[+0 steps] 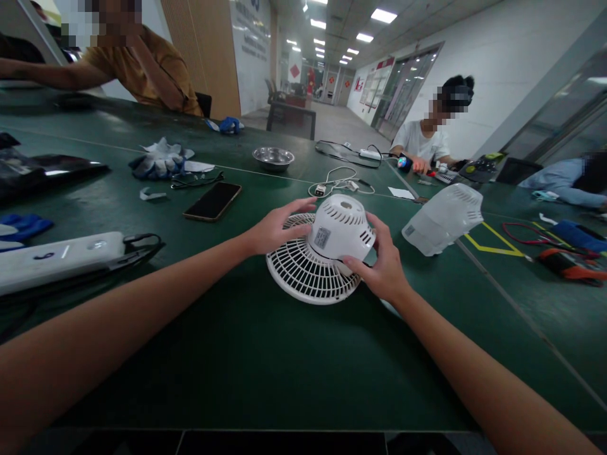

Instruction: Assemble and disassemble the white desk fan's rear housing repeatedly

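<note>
A white fan head [339, 230] lies grille-down on the green table, its slotted motor housing and a grey label facing up. The round white grille [315, 278] spreads out beneath the housing. From the right, my right hand [386, 262] curls around the housing, thumb at its near side and fingers behind. On the other side, my left hand [279, 229] reaches over the grille with fingers stretched apart, fingertips beside the housing; whether they touch it I cannot tell. Right of the fan sits a white plastic shell [443, 218] with slots at one end.
Left of my arms are a phone [213, 201], a white power strip [61, 259] and work gloves [164, 158]. A metal bowl [274, 158] and a white cable [341, 183] lie beyond the fan. An orange-black tool [571, 264] is at right. Other people sit around the table.
</note>
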`<state>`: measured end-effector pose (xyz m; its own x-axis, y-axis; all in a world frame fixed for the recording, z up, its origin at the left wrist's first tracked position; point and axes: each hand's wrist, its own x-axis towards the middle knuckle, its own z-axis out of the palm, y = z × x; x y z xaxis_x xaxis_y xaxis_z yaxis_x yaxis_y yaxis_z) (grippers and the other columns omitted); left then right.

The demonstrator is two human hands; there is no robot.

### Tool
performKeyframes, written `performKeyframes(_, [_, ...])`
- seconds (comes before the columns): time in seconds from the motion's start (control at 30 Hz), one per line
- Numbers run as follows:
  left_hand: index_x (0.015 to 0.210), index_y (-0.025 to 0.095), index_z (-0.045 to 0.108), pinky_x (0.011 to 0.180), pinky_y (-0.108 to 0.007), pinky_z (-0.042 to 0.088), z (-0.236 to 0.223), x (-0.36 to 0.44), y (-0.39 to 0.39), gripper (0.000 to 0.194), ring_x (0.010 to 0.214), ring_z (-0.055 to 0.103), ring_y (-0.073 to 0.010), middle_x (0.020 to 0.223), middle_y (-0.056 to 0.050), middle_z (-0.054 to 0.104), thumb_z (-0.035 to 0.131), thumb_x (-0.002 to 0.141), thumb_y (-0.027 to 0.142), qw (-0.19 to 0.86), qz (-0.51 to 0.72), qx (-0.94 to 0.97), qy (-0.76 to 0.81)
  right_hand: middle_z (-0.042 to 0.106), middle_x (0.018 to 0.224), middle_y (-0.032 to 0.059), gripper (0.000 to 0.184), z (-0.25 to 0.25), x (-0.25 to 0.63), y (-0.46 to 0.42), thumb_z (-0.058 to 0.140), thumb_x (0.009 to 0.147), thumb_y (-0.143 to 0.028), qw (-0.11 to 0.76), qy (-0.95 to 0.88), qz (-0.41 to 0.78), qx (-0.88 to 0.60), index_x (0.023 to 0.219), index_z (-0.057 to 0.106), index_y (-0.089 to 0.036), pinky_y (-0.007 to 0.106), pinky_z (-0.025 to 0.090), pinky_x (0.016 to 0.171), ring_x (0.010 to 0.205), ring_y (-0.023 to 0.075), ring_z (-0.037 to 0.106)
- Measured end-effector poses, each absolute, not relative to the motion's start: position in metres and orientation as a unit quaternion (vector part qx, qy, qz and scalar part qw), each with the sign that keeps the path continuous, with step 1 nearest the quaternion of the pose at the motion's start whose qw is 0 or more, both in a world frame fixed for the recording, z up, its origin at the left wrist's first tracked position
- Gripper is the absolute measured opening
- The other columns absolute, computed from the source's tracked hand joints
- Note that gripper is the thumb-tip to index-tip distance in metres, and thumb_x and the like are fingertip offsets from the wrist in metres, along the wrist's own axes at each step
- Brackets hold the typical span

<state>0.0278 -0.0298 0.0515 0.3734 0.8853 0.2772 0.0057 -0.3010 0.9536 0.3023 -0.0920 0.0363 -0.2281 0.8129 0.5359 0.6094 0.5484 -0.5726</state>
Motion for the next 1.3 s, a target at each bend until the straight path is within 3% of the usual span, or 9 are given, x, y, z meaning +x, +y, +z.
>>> performKeyframes(0.13, [0.115,0.018,0.074,0.104,-0.033,0.046,0.066,0.034,-0.041,0.059,0.132,0.058,-0.0347,0.125,-0.011,0.073,0.092,0.060,0.007,0.487,0.388,0.721,0.304,0.054,0.155,0.0105,0.089,0.038,0.304,-0.092,0.078,0.082,-0.050,0.413,-0.782,0.130,-0.447,0.158,0.035,-0.033,0.059,0.055,0.105,0.128,0.0370,0.062])
performKeyframes(0.27, [0.114,0.018,0.074,0.101,-0.035,0.047,0.066,0.034,-0.042,0.066,0.124,0.060,-0.0370,0.118,-0.012,0.072,0.098,0.053,0.016,0.401,0.369,0.779,0.308,0.053,0.156,0.0108,0.092,0.037,0.308,-0.091,0.078,0.082,-0.054,0.399,-0.797,0.153,-0.428,0.160,0.035,-0.032,0.061,0.054,0.107,0.129,0.0380,0.062])
performKeyframes(0.63, [0.124,0.014,0.065,0.086,-0.044,0.055,0.062,0.031,-0.031,0.069,0.103,0.071,-0.0313,0.120,-0.017,0.073,0.082,0.075,0.059,0.220,0.258,0.897,0.284,0.059,0.150,0.0129,0.092,0.041,0.305,-0.091,0.081,0.080,-0.052,0.389,-0.804,0.163,-0.418,0.159,0.039,-0.029,0.063,0.055,0.104,0.123,0.0372,0.065])
performKeyframes(0.9, [0.132,0.015,0.061,0.090,-0.046,0.055,0.060,0.028,-0.029,0.076,0.109,0.070,-0.0328,0.125,-0.018,0.071,0.079,0.077,0.064,0.192,0.253,0.908,0.274,0.057,0.152,0.0133,0.095,0.045,0.305,-0.091,0.081,0.079,-0.054,0.361,-0.823,0.110,-0.425,0.159,0.037,-0.029,0.066,0.052,0.106,0.127,0.0395,0.063])
performKeyframes(1.17, [0.127,0.015,0.062,0.091,-0.048,0.055,0.056,0.030,-0.028,0.074,0.108,0.069,-0.0336,0.122,-0.018,0.072,0.079,0.076,0.066,0.197,0.279,0.902,0.263,0.059,0.151,0.0129,0.094,0.043,0.302,-0.091,0.082,0.080,-0.053,0.362,-0.817,0.104,-0.437,0.159,0.037,-0.028,0.062,0.053,0.107,0.127,0.0380,0.064])
performKeyframes(1.3, [0.138,0.016,0.054,0.093,-0.049,0.054,0.056,0.028,-0.026,0.084,0.115,0.067,-0.0352,0.130,-0.019,0.068,0.081,0.074,0.066,0.219,0.274,0.901,0.256,0.054,0.156,0.0129,0.095,0.043,0.300,-0.093,0.081,0.081,-0.052,0.360,-0.820,0.096,-0.434,0.161,0.035,-0.028,0.064,0.051,0.110,0.132,0.0391,0.061])
